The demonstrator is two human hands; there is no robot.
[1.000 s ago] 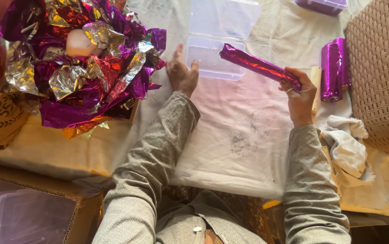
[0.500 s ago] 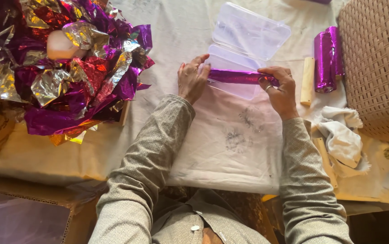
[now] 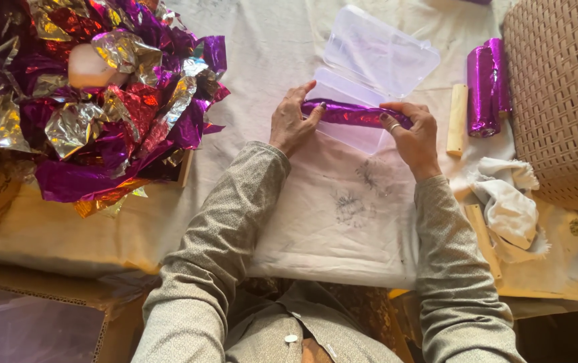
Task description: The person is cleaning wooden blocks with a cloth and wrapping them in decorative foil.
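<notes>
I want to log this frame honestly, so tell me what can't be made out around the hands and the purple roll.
- Head view: the ends of the purple foil roll are covered by the left hand and right hand.
- What the foil wraps: hidden.
- Clear plastic box: whether the roll touches its base is unclear.
- Foil pile: cut off at the left edge.

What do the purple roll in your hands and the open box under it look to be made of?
Purple roll: thin metallic foil wrap, glossy, judging by its crinkles and bright glints; its core is hidden. Box: clear, slightly frosted plastic, probably rigid, since the cloth shows through it and its hinged lid holds its shape.
</notes>
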